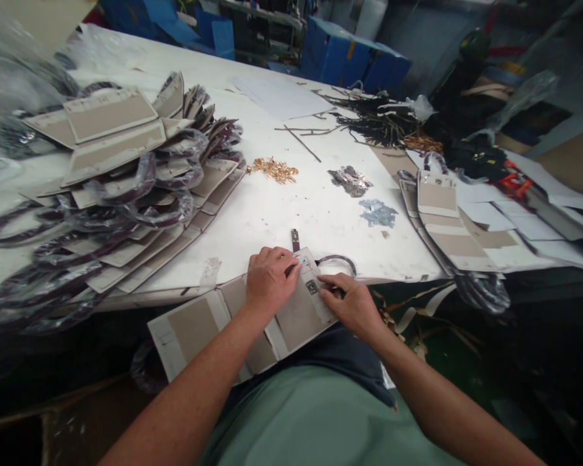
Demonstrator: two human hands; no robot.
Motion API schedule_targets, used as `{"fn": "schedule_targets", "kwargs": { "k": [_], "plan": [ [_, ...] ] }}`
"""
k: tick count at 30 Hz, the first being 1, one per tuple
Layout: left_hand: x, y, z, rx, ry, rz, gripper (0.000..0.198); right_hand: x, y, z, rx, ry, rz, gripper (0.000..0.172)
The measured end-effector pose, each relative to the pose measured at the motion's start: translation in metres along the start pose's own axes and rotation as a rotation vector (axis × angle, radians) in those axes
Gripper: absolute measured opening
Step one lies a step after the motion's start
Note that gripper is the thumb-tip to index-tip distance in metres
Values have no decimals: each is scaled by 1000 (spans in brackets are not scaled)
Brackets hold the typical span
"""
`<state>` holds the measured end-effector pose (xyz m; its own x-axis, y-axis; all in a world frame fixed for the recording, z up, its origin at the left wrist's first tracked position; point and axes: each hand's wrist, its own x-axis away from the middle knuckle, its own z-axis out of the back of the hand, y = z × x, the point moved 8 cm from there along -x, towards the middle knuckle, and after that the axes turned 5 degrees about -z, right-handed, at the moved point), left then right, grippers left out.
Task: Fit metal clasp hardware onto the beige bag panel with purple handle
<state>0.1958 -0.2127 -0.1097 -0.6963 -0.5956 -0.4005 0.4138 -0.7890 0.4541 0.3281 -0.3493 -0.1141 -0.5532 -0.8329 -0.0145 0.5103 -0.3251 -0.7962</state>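
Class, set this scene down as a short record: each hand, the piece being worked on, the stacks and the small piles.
Left hand: on the folding panel, near its far end
Right hand: fingers at the panel's right edge, beside a dark square patch
Larger stack: similar panels with plastic-wrapped handles, left
Smaller stack: similar panels, right
Small piles: gold pieces, dark grey pieces, bluish-grey pieces

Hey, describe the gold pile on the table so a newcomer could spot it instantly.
On the white table, find the large stack of beige panels at the left. Just right of it lies a pile of small, shiny gold pieces. Its gold colour separates it from the silvery-grey pile and the pale-blue pile farther right.
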Motion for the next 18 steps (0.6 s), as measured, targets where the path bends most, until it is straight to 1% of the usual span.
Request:
{"fn": "schedule_targets", "kwargs": {
  "k": [3,4,6,8,10,12,15,18],
  "plan": [
    [-1,0,0,9,2,8,9,-6,-15,32,-161,74,-131,26],
    [-1,-1,0,9,3,11,8,-10,-24,41,-229,102,-141,28],
    [-2,0,0,2,-1,16,7,-22,-46,56,-388,169,-80,30],
    [-3,0,1,-9,-4,21,7,-39,-64,61,-571,236,23,34],
    [-3,1,3,-8,-11,24,6,-59,-73,54,-747,258,96,39],
    [-3,0,2,11,-17,25,7,-79,-74,41,-873,261,118,41],
    [-5,-4,0,64,-20,35,8,-103,-63,24,-952,303,105,41],
    [-5,-8,0,104,-28,63,8,-114,-53,16,-1004,327,72,42]
  ]
}}
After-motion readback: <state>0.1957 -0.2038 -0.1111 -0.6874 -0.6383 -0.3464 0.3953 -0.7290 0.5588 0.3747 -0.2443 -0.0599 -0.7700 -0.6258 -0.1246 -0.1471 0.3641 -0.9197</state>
